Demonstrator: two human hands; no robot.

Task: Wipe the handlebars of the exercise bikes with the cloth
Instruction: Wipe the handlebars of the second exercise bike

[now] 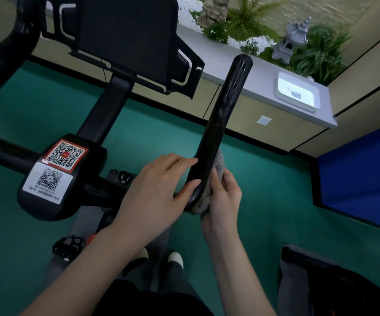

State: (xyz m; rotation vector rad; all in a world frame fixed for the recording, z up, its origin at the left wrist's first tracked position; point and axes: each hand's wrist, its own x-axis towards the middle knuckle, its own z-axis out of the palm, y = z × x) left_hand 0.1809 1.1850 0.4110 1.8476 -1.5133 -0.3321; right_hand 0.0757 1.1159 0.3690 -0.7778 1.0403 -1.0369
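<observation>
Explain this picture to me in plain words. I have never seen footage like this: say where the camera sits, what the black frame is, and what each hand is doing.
There is one picture, taken by a camera worn on a person's head, looking down at their own arms. The black frame is the front of an exercise bike: a screen mount at top, a centre block with two QR stickers, and a handlebar pointing away from the viewer. The left hand rests bare on the near end of that bar, fingers on its inner side. The right hand presses a grey cloth against the bar's outer side. Below is a green floor; the person's feet show near the bottom.
</observation>
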